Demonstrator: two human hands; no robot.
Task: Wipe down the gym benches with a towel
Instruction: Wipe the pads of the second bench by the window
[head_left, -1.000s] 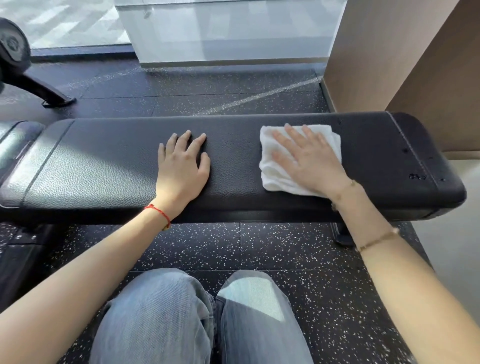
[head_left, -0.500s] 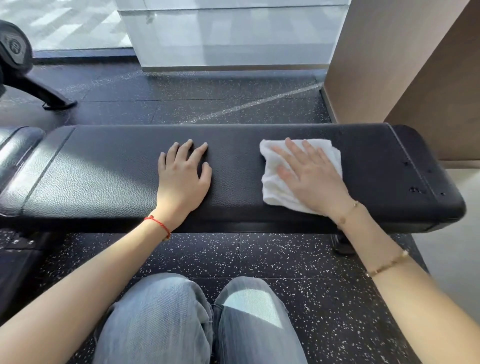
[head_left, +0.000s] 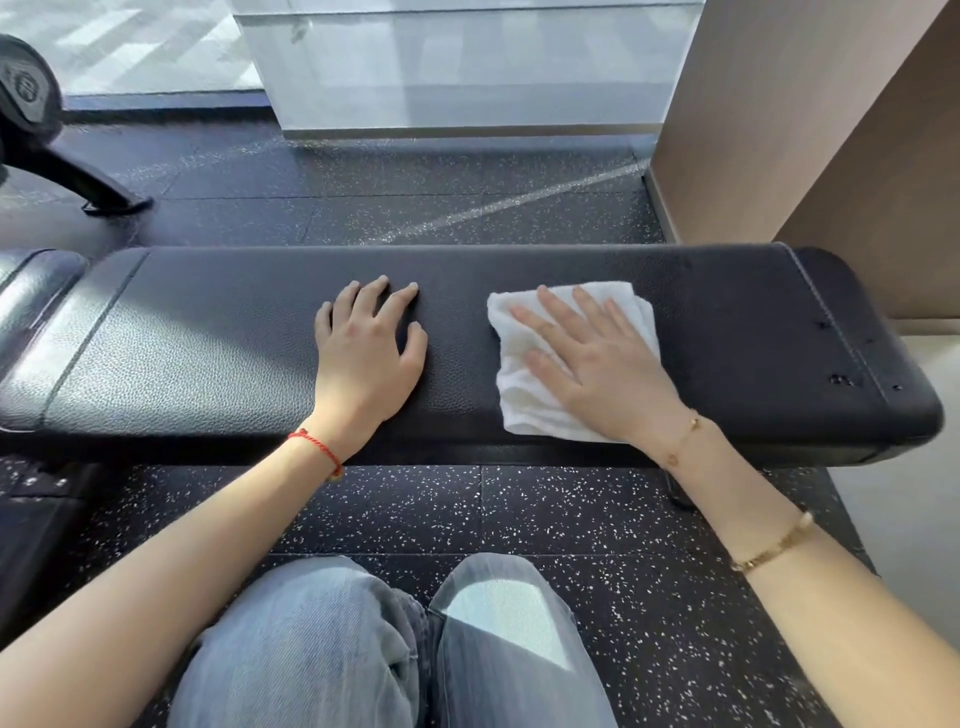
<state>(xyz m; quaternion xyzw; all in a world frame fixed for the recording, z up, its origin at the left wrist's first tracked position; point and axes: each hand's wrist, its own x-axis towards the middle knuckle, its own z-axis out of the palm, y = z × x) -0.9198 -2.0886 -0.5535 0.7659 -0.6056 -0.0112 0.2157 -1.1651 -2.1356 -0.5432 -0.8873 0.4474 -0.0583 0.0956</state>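
The speckled black floor (head_left: 519, 509) fills most of the frame, running from the bottom edge up to a glass wall (head_left: 467, 67) at the top. A tan wall (head_left: 810, 119) closes off the upper right. Across the middle of the frame lies the black padded bench (head_left: 208, 338), its long side running left to right, its rounded end at the right. A second pad (head_left: 31, 291) meets it at the far left edge. A black machine leg (head_left: 78, 176) stands on the floor in the upper left.

The person's jeans-clad knees (head_left: 395, 649) sit at the bottom centre, in front of the bench. Both bare forearms reach up from the lower corners onto the pad.

The left hand (head_left: 363, 353) rests flat on the bare pad at centre, fingers straight and slightly spread, holding nothing. A red cord (head_left: 317, 448) circles its wrist.

The white towel (head_left: 524, 400), folded into a rough square, lies on the pad right of centre, near the left hand but apart from it. The right hand (head_left: 597, 358) lies flat on top of the towel with fingers straight and spread, pressing it down; towel shows beyond the fingertips and to the left of the palm. Two gold bracelets sit on that arm, one (head_left: 683, 436) at the wrist, one (head_left: 774, 545) lower on the forearm.
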